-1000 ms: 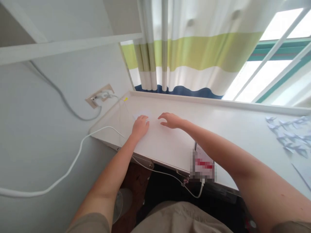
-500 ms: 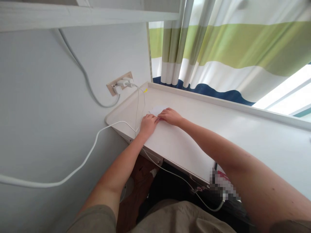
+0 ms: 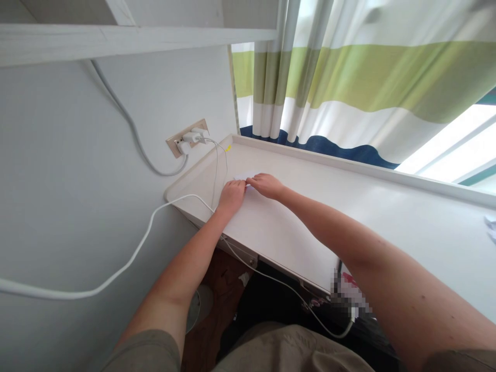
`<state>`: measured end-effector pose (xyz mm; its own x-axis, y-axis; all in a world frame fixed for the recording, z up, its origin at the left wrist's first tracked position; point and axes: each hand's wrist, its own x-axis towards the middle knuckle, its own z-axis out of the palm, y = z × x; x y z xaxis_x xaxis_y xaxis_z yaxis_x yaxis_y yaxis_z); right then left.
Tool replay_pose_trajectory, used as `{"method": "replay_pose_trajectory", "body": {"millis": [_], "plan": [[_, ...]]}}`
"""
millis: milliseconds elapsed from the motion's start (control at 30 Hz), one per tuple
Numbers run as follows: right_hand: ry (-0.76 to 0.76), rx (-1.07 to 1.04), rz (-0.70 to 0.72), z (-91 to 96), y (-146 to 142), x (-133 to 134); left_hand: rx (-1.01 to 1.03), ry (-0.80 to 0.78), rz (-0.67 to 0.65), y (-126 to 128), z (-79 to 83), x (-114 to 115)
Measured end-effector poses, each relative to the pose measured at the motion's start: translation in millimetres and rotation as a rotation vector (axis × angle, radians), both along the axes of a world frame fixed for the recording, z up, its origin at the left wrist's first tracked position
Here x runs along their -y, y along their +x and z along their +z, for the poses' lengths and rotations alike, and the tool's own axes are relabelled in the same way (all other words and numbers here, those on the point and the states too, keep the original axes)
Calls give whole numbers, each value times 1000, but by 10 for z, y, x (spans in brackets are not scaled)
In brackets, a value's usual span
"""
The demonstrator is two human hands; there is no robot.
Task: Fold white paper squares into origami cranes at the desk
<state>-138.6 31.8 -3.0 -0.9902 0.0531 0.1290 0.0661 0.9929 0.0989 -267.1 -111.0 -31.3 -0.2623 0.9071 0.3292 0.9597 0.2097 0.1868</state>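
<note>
A small sheet of white paper [image 3: 243,176] lies on the white desk [image 3: 310,227], partly hidden under my hands and pale against the desktop. My left hand [image 3: 231,197] rests on its near left part. My right hand [image 3: 265,186] lies beside it, with its fingertips reaching the paper and meeting the left hand. Whether either hand grips the sheet is hidden.
White cables run from a wall socket [image 3: 187,139] past the desk's left end and under its front edge. Small folded paper pieces [image 3: 491,227] sit at the right edge. A raised lip borders the desk below a striped curtain [image 3: 349,88].
My hands have come together on the paper, the right moving in from a gap. The view has swung left, pushing most of the folded paper pieces out of frame.
</note>
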Motion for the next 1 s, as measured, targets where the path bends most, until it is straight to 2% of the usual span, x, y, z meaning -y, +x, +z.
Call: {"method": "replay_pose_trajectory", "body": {"millis": [167,267,367,467,567,633,700,767,867,1000], "plan": [[-99,-39,-30,148,48,-24,35,1,-5,13,128,30],[-175,-136,-69,345,213,-56,145,131,-43,102,275,-3],[-342,-291,-171,556,609,-125,400,324,-91,283,423,-152],[-617,-561,-312,653,1215,-204,637,331,-239,609,505,-444],[-933,-837,-453,570,1890,-250,993,308,-366,1122,504,-821],[-1103,-976,-563,438,2319,-256,1231,202,-469,1531,474,-1062],[-1195,-1080,-673,285,2708,-244,1373,97,-515,1932,431,-1263],[-1258,-1183,-748,141,3032,-219,1513,60,-489,2274,373,-1411],[-1326,-1265,-813,-30,3351,-184,1579,-50,-513,2620,239,-1532],[-1416,-1311,-805,-184,3469,-206,1519,-132,-543,2793,27,-1560]]}}
